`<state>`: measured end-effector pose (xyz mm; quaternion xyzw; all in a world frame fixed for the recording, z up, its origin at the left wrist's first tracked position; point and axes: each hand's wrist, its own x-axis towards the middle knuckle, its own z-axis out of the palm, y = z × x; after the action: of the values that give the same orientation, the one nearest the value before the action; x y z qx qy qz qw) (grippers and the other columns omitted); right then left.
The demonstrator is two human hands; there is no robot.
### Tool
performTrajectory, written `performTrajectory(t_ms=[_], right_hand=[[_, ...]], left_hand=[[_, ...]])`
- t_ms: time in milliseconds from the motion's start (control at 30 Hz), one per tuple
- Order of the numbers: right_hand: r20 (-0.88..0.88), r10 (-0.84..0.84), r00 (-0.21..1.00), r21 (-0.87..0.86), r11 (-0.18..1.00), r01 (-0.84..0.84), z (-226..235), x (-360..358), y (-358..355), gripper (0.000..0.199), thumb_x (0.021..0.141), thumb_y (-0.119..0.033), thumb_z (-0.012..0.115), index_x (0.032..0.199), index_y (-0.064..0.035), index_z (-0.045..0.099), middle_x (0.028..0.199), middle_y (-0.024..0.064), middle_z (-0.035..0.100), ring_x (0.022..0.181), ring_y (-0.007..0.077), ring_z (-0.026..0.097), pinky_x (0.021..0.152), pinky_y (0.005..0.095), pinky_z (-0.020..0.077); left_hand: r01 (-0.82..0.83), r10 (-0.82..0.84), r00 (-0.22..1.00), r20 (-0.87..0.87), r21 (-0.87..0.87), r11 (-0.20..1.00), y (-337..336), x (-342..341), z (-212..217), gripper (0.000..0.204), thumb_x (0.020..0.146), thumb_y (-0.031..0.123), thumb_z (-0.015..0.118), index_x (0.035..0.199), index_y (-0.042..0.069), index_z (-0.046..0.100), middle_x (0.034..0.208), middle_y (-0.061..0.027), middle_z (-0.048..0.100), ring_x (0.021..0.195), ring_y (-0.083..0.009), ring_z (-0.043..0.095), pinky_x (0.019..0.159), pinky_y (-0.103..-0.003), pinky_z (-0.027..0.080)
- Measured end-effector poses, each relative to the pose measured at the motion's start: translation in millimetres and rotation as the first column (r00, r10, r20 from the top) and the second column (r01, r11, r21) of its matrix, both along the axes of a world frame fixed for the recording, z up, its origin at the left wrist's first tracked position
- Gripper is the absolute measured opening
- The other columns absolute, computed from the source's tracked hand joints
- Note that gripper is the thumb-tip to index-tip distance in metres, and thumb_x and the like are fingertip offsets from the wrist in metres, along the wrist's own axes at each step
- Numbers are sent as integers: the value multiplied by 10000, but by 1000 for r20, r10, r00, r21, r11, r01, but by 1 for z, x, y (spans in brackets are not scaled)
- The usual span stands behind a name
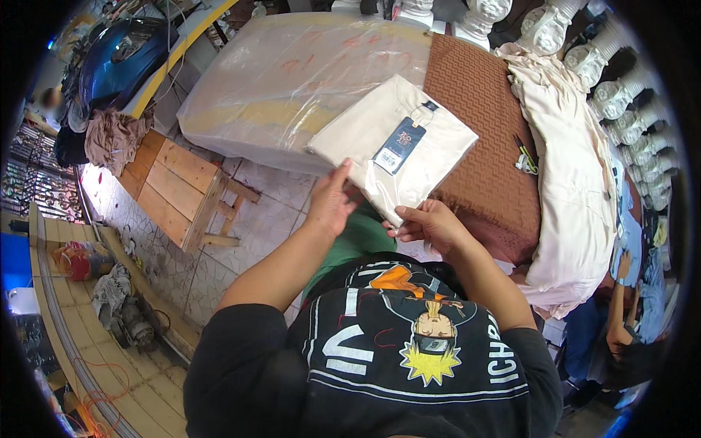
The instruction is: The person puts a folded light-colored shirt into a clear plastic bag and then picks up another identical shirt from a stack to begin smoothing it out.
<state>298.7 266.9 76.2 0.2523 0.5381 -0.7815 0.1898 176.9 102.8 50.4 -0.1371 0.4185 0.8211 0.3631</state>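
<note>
A folded cream garment (438,139) in a clear plastic bag is tilted in front of me, over the edge of the work surface. A dark blue hang tag (400,146) shows through the plastic on its upper side. My left hand (334,201) grips the bag's left lower edge, thumb along the rim and the other fingers partly hidden beneath. At the near corner, my right hand (434,223) pinches the plastic between thumb and fingers. Just beyond the bag lies a large plastic-wrapped bundle (255,80).
Brown textured cloth (475,87) covers the surface at right, with yellow-handled thread snips (525,159) on it. Cream fabric (569,160) is heaped beyond. A wooden bench (171,190) stands left. White sewing thread cones or stands (548,29) line the back. Another person's arm (621,314) reaches in at far right.
</note>
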Motion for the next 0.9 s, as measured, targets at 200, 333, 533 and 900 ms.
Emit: performTrajectory(t_ms=[200,333,533,900], right_hand=[[21,169,985,167,971,-170,5,-3,-21,324,863,-266,595,968,40,612,835,121,674,695,152,637,605,236,494],[-64,426,902,162,897,-412,22,1,-20,376,857,-211,609,1144,21,538,1005,79,618,871,144,584,790,280,456],[-188,612,768,293,781,-551,45,-46,-26,372,835,-144,629,1167,-7,531,1079,70,587,984,139,539,863,279,429],[-288,485,826,919,-103,381,-4,-121,23,436,833,-266,612,1192,-35,522,1271,212,451,1195,364,412,991,423,333]], left_hand=[[45,-35,993,-110,93,995,14,5,-29,427,791,227,687,1131,31,520,1053,-105,599,963,-216,583,841,-381,471],[-47,57,991,-119,91,995,-6,-10,-15,460,754,134,702,1142,13,489,1004,-126,606,863,-232,621,768,-371,522],[-173,189,960,-207,93,980,-129,-54,-5,420,771,159,679,1128,19,508,1049,-121,600,904,-226,615,820,-376,516],[-611,733,576,-363,404,681,-394,-127,-46,492,833,219,610,1234,-9,437,1172,-151,553,1060,-270,554,927,-415,455]])
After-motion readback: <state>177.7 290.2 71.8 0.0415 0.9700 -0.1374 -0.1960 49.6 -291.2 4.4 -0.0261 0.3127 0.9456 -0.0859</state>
